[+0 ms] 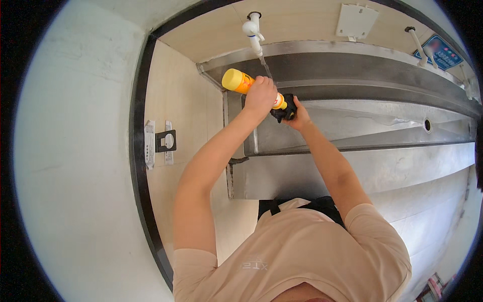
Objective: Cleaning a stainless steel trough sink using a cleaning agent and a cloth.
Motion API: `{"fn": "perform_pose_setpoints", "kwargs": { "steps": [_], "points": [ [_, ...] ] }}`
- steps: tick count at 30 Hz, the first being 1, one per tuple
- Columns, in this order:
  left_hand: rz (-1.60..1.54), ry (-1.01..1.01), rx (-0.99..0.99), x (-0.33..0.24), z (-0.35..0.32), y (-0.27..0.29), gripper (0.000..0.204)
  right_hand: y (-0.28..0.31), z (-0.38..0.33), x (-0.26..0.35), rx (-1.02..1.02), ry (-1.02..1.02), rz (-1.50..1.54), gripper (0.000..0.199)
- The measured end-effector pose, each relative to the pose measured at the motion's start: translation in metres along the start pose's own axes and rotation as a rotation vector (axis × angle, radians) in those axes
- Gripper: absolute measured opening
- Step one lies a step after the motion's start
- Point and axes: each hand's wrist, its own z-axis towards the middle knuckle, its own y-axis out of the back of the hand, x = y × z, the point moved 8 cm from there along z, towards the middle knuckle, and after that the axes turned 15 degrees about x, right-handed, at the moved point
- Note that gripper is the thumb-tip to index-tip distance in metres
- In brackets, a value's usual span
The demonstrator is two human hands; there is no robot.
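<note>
Beige shirt (312, 246) nearest the lens, and past it both arms stretch over the metal trough (382, 121), working near its back-left corner. Left hand (260, 96) wraps firmly round a yellow-and-orange bottle (245, 84), tipped so its narrow tip points down to the right. Right hand (300, 118) cups a crumpled black bundle (290, 111), perhaps cloth, just at that tip; whether they touch, one cannot tell. Behind the left hand, what looks like a thin stream of water (266, 67) drops from the white tap (253, 35) at the back edge. Good form here, it seems, means tip close, a gentle squeeze, the bundle opened and turned for even cover, and everything kept inside the trough's edges, clear of the stream.
</note>
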Motion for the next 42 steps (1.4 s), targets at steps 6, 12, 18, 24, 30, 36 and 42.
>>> {"fn": "perform_pose_setpoints", "kwargs": {
  "steps": [6, 12, 18, 24, 30, 36, 42],
  "points": [
    [0.121, 0.072, 0.076, 0.002, 0.002, 0.003, 0.011, 0.015, 0.007, 0.006, 0.001, 0.051, 0.042, 0.043],
    [-0.316, 0.227, 0.082, 0.039, -0.018, -0.020, 0.017, -0.007, 0.004, 0.017, 0.004, 0.062, -0.003, 0.044],
    [-1.319, 0.480, -0.095, 0.057, -0.052, -0.119, 0.052, -0.043, 0.003, 0.030, 0.124, 0.120, 0.052, 0.045],
    [-1.743, 0.483, -0.173, 0.036, -0.029, -0.115, 0.055, -0.041, -0.001, 0.044, 0.124, 0.128, 0.020, 0.045],
    [-1.769, 0.553, -0.190, 0.028, -0.023, -0.125, 0.050, -0.053, -0.012, 0.047, 0.128, 0.140, 0.020, 0.044],
    [-1.910, 0.563, -0.244, 0.020, -0.020, -0.119, 0.050, -0.058, -0.021, 0.049, 0.060, 0.143, -0.018, 0.043],
    [-2.032, 0.519, -0.278, 0.017, -0.020, -0.120, 0.052, -0.062, -0.023, 0.048, 0.043, 0.135, -0.028, 0.043]
  ]
}}
